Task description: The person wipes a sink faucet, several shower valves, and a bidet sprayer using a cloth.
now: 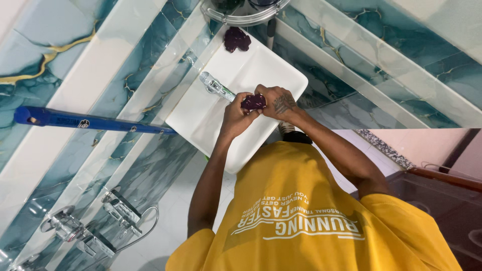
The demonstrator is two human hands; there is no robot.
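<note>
Both hands meet over a white rectangular basin (198, 118) fixed to a teal marbled tile wall. My left hand (233, 116) and my right hand (277, 103), which has a tattoo on its back, pinch a small dark maroon cloth (253, 102) between them. The cloth is held just beside the chrome tap (216, 86) at the basin's edge. A second dark maroon wad (236, 39) lies on the basin's far corner. My yellow printed shirt (311, 221) fills the bottom of the view.
A blue pole (90, 121) runs across the wall left of the basin. Chrome wall taps with a hose (118, 208) sit at the lower left. A round metal shelf (246, 12) hangs above the basin. A dark glossy surface (442, 200) is at the right.
</note>
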